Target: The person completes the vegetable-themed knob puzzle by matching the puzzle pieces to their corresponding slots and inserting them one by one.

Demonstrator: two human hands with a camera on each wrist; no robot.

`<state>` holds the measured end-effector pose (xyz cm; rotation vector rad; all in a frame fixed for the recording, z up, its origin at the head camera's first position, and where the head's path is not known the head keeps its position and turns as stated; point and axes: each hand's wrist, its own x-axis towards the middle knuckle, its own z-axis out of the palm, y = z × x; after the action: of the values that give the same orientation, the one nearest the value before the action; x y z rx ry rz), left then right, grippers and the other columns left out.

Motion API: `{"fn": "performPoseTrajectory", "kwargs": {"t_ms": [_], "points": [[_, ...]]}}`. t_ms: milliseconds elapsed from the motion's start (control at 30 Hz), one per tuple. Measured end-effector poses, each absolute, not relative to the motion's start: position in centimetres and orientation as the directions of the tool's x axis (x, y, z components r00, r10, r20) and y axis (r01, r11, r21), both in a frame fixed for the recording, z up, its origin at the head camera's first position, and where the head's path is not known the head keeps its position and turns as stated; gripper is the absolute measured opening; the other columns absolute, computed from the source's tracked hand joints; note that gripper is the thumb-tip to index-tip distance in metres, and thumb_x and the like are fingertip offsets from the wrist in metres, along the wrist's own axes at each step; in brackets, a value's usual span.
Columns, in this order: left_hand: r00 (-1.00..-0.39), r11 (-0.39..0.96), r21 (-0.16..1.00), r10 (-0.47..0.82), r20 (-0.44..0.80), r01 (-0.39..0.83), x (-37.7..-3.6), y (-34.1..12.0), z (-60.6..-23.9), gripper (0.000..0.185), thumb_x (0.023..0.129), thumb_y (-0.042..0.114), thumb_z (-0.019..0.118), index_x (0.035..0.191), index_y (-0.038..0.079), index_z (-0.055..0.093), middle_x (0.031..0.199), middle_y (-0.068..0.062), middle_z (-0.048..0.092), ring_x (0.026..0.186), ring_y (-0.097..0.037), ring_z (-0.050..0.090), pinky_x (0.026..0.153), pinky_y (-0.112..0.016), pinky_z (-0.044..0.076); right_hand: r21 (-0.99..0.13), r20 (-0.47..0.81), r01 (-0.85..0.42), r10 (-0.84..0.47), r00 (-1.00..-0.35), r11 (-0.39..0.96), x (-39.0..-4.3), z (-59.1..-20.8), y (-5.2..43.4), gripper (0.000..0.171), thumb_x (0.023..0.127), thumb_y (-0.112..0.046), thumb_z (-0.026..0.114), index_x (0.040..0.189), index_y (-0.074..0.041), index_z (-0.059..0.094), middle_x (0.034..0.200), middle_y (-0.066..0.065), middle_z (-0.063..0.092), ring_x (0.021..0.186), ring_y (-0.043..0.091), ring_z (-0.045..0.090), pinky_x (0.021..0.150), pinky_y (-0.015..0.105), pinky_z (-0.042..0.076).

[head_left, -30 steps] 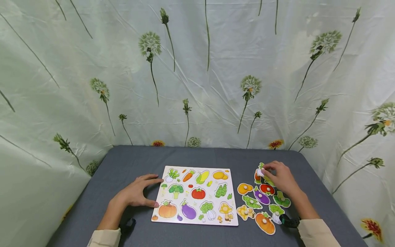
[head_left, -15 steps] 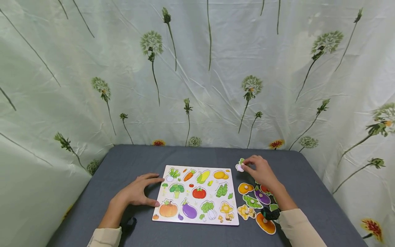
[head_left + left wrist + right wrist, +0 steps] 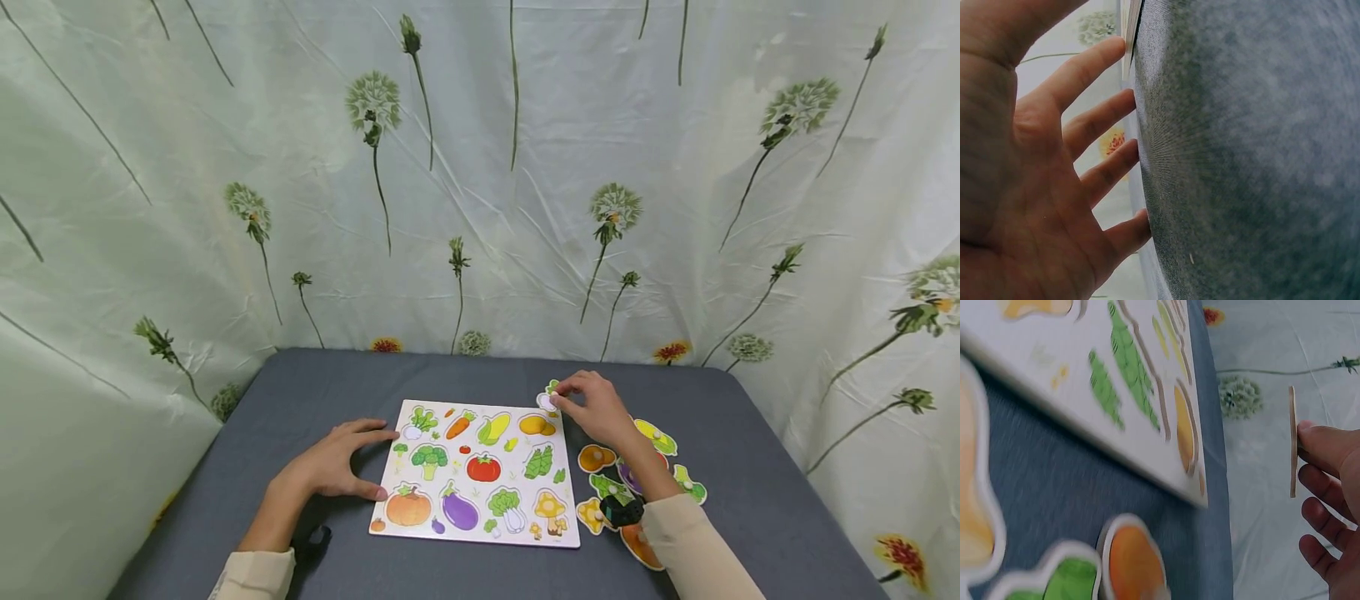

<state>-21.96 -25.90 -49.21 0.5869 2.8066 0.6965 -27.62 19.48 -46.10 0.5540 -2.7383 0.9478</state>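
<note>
My right hand (image 3: 596, 408) pinches a turnip puzzle piece (image 3: 547, 400), white with green leaves, near the board's far right corner. Seen edge-on in the right wrist view, that piece (image 3: 1292, 444) is a thin wooden slab between thumb and fingers, apart from the board. The white vegetable puzzle board (image 3: 457, 479) lies flat on the grey table. At its left edge, my left hand (image 3: 337, 458) rests with thumb and index finger touching the side. In the left wrist view the left hand's fingers (image 3: 1094, 72) are spread and fairly straight.
Right of the board lie several loose knobbed pieces, partly under my right forearm: a corn piece (image 3: 657, 437), a potato piece (image 3: 596, 457), a mushroom piece (image 3: 590, 514) and a pumpkin piece (image 3: 640, 546). A dandelion-print curtain (image 3: 480, 208) hangs behind the grey table (image 3: 330, 383).
My right hand has carried the turnip piece leftward from the loose pieces to the board's far right corner. The left hand stays at the board's left edge.
</note>
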Motion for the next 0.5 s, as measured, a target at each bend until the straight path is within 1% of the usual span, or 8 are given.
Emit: {"fn": "performPoseTrajectory", "kwargs": {"t_ms": [267,500], "points": [[-0.898,0.798,0.49,0.435,-0.063,0.352,-21.8,-25.9,-49.3,0.095,0.066,0.062,0.089,0.148,0.024,0.058,0.157,-0.016,0.046,0.147,-0.049,0.036,0.116,-0.078,0.018,-0.573,0.284,-0.433,-0.327,-0.901,0.696,-28.3,-45.8,16.7,0.011,0.095,-0.027,0.075,0.101,-0.018,0.079,0.1,-0.004,0.069,0.103,0.026,0.059,0.09,0.044,0.049],[-0.896,0.797,0.49,0.438,-0.067,0.353,-22.0,-25.9,-49.3,0.098,0.065,0.063,0.09,0.149,0.023,0.057,0.156,-0.016,0.047,0.146,-0.051,0.037,0.116,-0.078,0.017,-0.593,0.279,-0.454,-0.36,-0.89,0.665,-28.4,-46.0,14.1,0.011,0.094,-0.026,0.077,0.1,-0.017,0.08,0.096,-0.005,0.069,0.102,0.027,0.06,0.087,0.041,0.049]]}}
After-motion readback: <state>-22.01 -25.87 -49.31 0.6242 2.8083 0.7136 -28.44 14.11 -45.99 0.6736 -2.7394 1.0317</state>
